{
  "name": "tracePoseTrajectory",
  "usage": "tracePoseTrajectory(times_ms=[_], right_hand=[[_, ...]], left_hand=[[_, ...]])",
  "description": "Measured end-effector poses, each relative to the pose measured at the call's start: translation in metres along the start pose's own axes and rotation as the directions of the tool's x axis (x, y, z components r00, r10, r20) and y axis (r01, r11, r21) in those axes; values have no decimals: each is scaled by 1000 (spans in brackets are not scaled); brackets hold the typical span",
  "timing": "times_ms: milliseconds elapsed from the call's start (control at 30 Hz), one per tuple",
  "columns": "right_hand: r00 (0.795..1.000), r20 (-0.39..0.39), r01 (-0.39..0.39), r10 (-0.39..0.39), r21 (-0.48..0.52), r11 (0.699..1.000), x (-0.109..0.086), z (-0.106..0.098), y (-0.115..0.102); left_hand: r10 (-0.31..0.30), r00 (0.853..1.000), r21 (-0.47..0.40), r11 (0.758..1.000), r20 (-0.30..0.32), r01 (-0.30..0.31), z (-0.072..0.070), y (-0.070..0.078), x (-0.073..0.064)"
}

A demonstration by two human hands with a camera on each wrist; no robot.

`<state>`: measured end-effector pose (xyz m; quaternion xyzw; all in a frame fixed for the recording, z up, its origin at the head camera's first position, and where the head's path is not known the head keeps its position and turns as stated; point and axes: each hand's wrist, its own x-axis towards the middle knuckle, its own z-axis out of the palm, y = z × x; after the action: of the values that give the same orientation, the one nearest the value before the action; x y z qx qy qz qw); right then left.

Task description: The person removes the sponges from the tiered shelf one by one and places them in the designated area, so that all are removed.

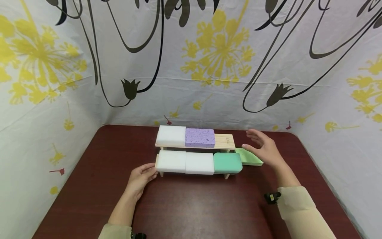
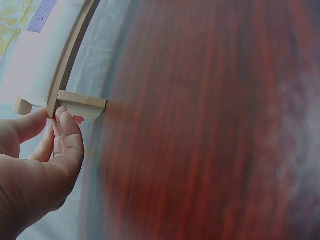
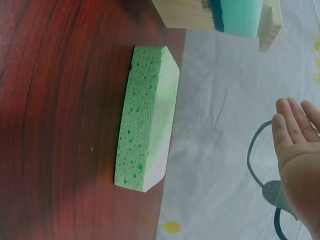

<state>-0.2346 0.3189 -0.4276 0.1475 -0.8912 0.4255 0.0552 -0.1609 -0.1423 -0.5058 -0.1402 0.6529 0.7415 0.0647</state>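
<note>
My left hand (image 1: 141,181) pinches the left end of the front wooden stand (image 2: 70,55) between thumb and fingertips. Two white sponge blocks (image 1: 171,161) and a teal block (image 1: 227,162) lie in a row on that stand. Over at the right, my right hand (image 1: 264,151) is held up with its fingers extended and holds nothing. Beside it a light green sponge (image 3: 140,115) with a pitted face lies on the table, partly behind the teal block in the head view.
Behind the front stand is a second wooden stand (image 1: 225,141), bearing a white block (image 1: 171,135) and a speckled purple sponge (image 1: 200,137) with bare wood at its right end. The dark red table (image 1: 191,205) meets a flower-patterned cloth (image 1: 191,99) at the back and sides.
</note>
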Motion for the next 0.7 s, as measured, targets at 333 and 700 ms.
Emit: tracePoseTrajectory(times_ms=[333,700], right_hand=[[1000,19,3,-4,17,1000,5,8,-5],[999,43,-4,4,8,1000,11,18,-8]], left_hand=[[8,1000,-7,1000,2,-8,0,-1,2],[2,1000,-10,1000,1,-2,-1,-2,1]])
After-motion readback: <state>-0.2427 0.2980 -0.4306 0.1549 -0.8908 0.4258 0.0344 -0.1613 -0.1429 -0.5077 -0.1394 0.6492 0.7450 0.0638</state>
